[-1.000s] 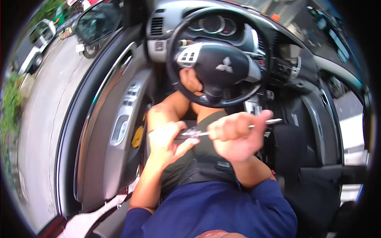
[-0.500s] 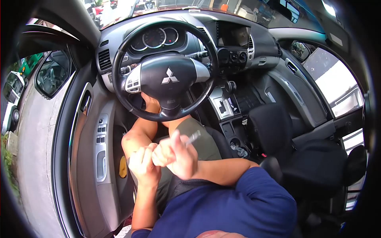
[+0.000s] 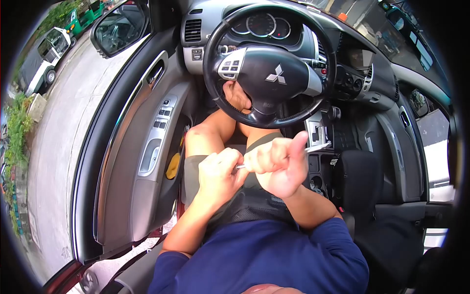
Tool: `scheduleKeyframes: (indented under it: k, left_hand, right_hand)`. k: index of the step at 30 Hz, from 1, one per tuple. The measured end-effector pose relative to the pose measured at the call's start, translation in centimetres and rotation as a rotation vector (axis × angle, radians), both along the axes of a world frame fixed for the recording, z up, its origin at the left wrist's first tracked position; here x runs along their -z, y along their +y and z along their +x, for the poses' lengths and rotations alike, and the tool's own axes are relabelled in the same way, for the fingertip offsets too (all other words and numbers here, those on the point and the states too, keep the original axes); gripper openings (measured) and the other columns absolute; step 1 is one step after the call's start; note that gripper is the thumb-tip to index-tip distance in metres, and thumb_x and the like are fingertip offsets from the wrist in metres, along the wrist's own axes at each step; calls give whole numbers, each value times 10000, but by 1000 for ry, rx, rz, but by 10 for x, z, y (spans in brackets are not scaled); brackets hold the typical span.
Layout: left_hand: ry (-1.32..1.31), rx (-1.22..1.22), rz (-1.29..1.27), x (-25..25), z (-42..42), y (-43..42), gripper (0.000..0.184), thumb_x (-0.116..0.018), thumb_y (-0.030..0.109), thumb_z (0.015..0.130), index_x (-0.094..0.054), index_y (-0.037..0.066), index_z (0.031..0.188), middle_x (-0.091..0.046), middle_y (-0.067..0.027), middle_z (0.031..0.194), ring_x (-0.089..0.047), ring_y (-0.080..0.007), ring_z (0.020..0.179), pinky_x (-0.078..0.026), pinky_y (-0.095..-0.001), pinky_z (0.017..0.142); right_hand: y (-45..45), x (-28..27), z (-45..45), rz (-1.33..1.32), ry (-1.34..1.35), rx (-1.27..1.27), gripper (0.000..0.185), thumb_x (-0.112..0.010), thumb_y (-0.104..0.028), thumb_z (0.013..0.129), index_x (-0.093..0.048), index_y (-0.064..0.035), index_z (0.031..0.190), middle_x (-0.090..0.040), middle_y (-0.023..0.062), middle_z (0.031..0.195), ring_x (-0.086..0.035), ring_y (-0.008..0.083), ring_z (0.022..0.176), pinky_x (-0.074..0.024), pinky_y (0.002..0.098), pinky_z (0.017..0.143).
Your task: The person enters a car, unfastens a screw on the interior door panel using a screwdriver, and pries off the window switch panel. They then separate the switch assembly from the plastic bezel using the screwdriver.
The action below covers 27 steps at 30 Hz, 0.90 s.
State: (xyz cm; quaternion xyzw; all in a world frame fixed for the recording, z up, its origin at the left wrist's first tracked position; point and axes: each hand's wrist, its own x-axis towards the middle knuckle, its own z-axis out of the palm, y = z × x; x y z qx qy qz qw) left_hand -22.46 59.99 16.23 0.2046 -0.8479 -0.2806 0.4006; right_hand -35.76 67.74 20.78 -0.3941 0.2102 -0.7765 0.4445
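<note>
My right hand [image 3: 280, 165] is closed round a slim silvery tool [image 3: 319, 147], its thumb raised. A pale, flattish end of the tool sticks out past the thumb side, and a short length of thin metal shaft [image 3: 241, 166] shows between my two hands. The left hand [image 3: 220, 175] makes a fist on the other end, which the fingers hide. Its exact kind cannot be made out. Both hands are above my lap, close together, below the steering wheel [image 3: 267, 66].
Beside me on the left is the door panel [image 3: 134, 166], with window switches and a yellow object [image 3: 173, 166] in its pocket. To the right stand the gear selector [image 3: 334, 113] and the black passenger seat [image 3: 362, 179]. The left door appears open onto pavement.
The view has shifted, so the wheel and hands appear farther right. My hands have moved slightly apart, baring the thin shaft between them.
</note>
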Motion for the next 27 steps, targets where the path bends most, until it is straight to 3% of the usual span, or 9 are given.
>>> scheduleKeyframes:
  k: [4,8,11,14,15,22,25,26,27]
  left_hand:
    - [-49,275,489,3,6,3,277,-851,62,762,-576,33,782,-607,-180,681,-653,-373,615,-519,-412,594]
    - [-24,64,326,-3,-2,10,275,-861,50,772,-596,39,844,-640,-184,713,-688,-383,658,-547,-386,633]
    - [50,103,371,-11,-6,5,325,-863,34,783,-590,34,959,-680,-138,794,-708,-225,686,-545,-344,649]
    - [-22,132,404,-28,-7,7,374,-848,29,802,-597,20,1080,-668,-90,818,-631,-231,633,-528,-339,633]
    - [15,156,279,-22,-7,5,392,-827,48,834,-639,-21,1171,-690,-131,997,-664,-148,824,-549,-305,766]
    - [-102,63,370,-21,-4,17,450,-796,126,902,-577,-11,1270,-696,-140,1087,-691,-202,1005,-539,-342,908]
    - [160,158,264,-11,-19,6,339,-747,218,914,-621,-12,1129,-633,-131,991,-678,-273,938,-511,-368,811]
    - [218,193,457,5,-15,4,343,-733,251,929,-625,-9,1125,-624,-124,1005,-671,-271,960,-512,-375,828]
    - [276,204,650,12,-8,3,352,-719,285,944,-629,-6,1121,-614,-118,1019,-665,-269,983,-513,-381,846]
  right_hand:
    - [-3,1,-10,-31,63,-248,666,-381,-524,1149,-341,-101,636,-324,19,531,-287,169,445,-284,367,499]
    - [-2,0,16,54,-26,-84,560,-408,-377,1181,-400,-94,699,-441,-2,661,-380,102,589,-347,299,596]
    - [-6,-3,2,89,37,-160,543,-468,-460,1143,-393,-97,745,-401,14,684,-411,161,639,-386,337,649]
    - [-8,-28,-5,-91,34,9,612,-545,-523,1109,-463,-81,694,-448,-8,659,-441,98,626,-404,274,632]
    - [-5,-32,-5,-140,66,-4,650,-527,-500,1122,-421,-85,633,-428,-4,592,-404,98,556,-371,279,574]
    - [-13,-17,9,102,-253,-111,510,-411,-325,1185,-411,-111,722,-353,-47,574,-325,97,511,-290,266,519]
    - [-22,3,10,184,429,228,371,-540,-317,1136,-526,-47,882,-579,51,828,-553,175,755,-468,311,736]
    - [-20,-7,4,35,781,556,333,-637,-327,1072,-593,-15,963,-589,129,1027,-569,254,966,-479,381,901]
    - [-27,2,-4,-84,960,763,368,-686,-357,1034,-652,-3,1129,-580,180,1135,-593,272,1050,-501,380,817]
